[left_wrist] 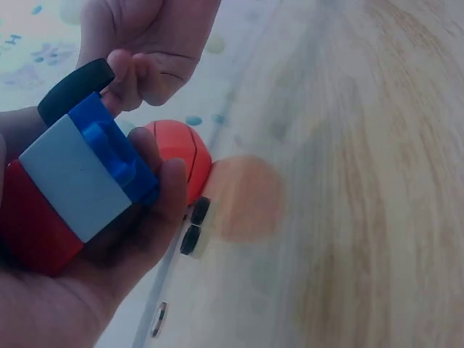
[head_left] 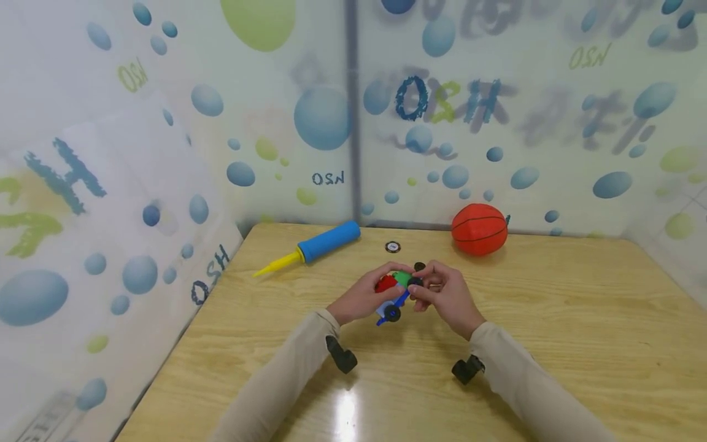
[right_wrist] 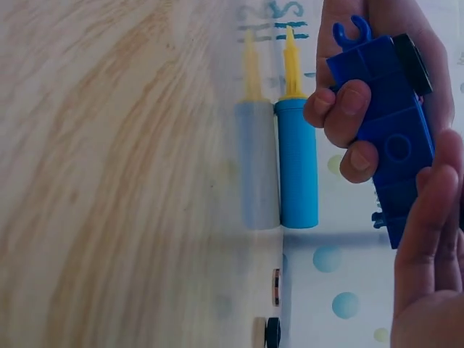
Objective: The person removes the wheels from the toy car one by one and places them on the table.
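Note:
A toy car with a blue base is held tilted above the table by my left hand. Red and white blocks sit on the base, and a green piece shows toward its far end. One black wheel is on the near end of the car. At the far end, my right hand pinches another black wheel between thumb and fingers, right against the car. A blue hook sticks out from one end of the base.
A loose black wheel stands on the table beyond my hands. Farther back are a round chip, a red ball and a blue pump with a yellow nozzle. Patterned walls border the wooden table behind and at left.

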A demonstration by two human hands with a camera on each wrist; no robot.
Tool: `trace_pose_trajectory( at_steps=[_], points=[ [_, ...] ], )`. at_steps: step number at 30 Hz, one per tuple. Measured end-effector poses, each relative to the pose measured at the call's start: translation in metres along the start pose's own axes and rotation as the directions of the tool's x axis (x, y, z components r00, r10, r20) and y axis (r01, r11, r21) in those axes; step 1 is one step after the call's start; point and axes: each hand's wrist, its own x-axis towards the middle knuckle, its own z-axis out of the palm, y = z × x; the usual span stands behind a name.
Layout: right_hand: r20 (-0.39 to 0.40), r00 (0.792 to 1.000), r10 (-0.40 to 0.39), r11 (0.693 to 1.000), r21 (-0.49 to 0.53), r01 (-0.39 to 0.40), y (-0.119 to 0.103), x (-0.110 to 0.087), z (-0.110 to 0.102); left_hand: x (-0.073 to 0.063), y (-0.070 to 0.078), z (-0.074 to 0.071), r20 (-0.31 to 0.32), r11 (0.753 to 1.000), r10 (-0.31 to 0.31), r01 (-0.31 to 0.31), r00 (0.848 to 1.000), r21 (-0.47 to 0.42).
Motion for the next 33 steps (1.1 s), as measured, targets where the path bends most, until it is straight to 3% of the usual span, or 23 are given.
trace_pose_trajectory(
  at_steps=[7, 13, 16, 20, 24, 29, 33],
  points=[
    [0.028, 0.999, -0.044, 0.999, -0.012, 0.044, 0.005, 0.002, -0.003, -0.001, 0.001, 0.006, -0.038, 0.999, -0.015, 0.016, 0.999, 0.031],
    [0.072, 0.980, -0.185, 0.972, -0.137, 0.193, 0.011, 0.002, -0.006, 0.001, -0.002, 0.010, -0.060, 0.998, -0.050, 0.053, 0.997, 0.042],
    [0.105, 0.971, -0.213, 0.959, -0.170, 0.229, 0.012, 0.005, -0.009, 0.000, -0.002, 0.009, -0.087, 0.996, -0.066, 0.072, 0.994, 0.061],
    [0.103, 0.982, -0.157, 0.979, -0.115, 0.168, 0.007, 0.006, -0.022, -0.001, 0.003, 0.003, -0.108, 0.995, -0.063, 0.070, 0.992, 0.072],
    [0.115, 0.987, -0.116, 0.980, -0.151, 0.132, 0.003, 0.004, -0.041, -0.002, 0.006, -0.002, -0.105, 0.995, -0.063, 0.071, 0.992, 0.076],
    [0.138, 0.989, -0.045, 0.966, -0.245, 0.078, 0.009, 0.007, -0.062, -0.004, 0.007, -0.006, -0.090, 0.993, -0.093, 0.099, 0.992, 0.063],
    [0.121, 0.993, -0.012, 0.929, -0.366, 0.056, 0.015, 0.014, -0.075, -0.006, 0.008, -0.007, -0.086, 0.993, -0.104, 0.109, 0.991, 0.055]
  ],
)
